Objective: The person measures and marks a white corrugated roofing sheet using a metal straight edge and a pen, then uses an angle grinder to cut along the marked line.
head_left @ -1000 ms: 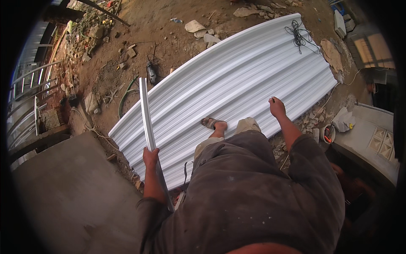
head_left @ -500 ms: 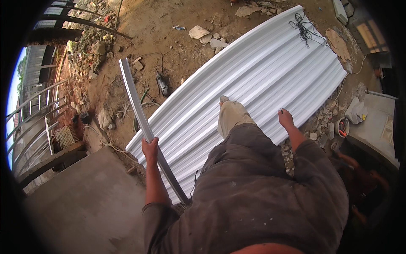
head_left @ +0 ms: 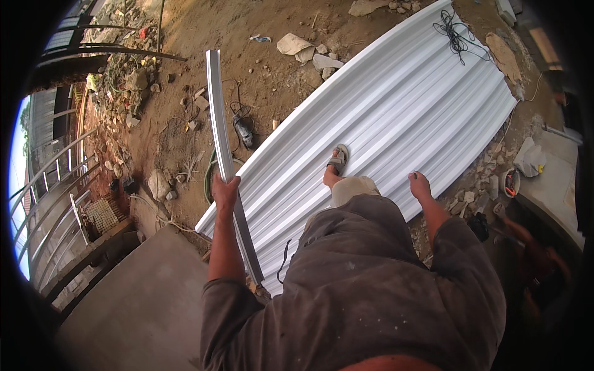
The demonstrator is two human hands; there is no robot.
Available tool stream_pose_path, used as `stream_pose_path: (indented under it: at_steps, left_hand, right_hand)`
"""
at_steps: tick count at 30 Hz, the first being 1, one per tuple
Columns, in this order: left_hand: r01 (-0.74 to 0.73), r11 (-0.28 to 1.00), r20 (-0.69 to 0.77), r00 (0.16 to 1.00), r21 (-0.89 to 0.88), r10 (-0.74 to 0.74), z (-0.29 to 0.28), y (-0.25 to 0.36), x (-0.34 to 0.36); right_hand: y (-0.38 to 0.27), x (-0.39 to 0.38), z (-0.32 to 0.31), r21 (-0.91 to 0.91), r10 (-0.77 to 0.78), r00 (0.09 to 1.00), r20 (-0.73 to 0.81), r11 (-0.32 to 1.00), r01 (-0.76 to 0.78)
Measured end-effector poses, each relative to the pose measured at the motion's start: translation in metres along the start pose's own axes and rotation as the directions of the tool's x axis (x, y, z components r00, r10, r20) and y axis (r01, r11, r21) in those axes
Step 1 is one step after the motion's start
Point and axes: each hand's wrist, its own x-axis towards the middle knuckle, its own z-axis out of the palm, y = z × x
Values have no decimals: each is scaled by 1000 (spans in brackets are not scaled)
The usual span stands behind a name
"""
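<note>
My left hand [head_left: 225, 193] is wrapped round a long, light-metal channel profile [head_left: 218, 117], gripping it in its lower half. The profile slants away from me, its far end over the dirt and its near end above the corrugated metal sheet [head_left: 371, 105]. Over the sheet's right part my right hand [head_left: 419, 185] is closed in a fist, and anything inside it is hidden. One of my feet, in a sandal [head_left: 338, 158], stands on the white ribbed sheet. A tangled dark cable [head_left: 456, 42] rests at the sheet's far end.
An angle grinder [head_left: 244, 132] lies on the dirt left of the sheet. Concrete paving [head_left: 142, 290] is at near left, with metal bars beyond. Rubble [head_left: 133, 80] is piled at far left. On the right are a bucket [head_left: 510, 183] and a person [head_left: 538, 253] in shadow.
A sandalled foot has come further into view on the sheet. The profile's far end has swung right and stands more upright. The small dark thing at my right fingers no longer shows.
</note>
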Motion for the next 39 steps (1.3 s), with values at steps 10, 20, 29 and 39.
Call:
stream_pose_path:
  at_steps: [10,20,29,39]
  left_hand:
    - [-32,993,95,995,113,21,4,-20,34]
    - [-88,950,254,967,298,10,33,-4,107]
    - [-294,922,432,887,252,165,95,125,184]
    - [-487,836,547,785,254,291,140,146,239]
  right_hand:
    - [-62,94,-68,-15,-151,958,-243,988,152]
    - [-107,44,-54,228,-11,987,-161,973,48]
    - [-64,-98,32,217,118,985,129,966,-144]
    - [-147,-156,89,256,-120,828,548,966,-29]
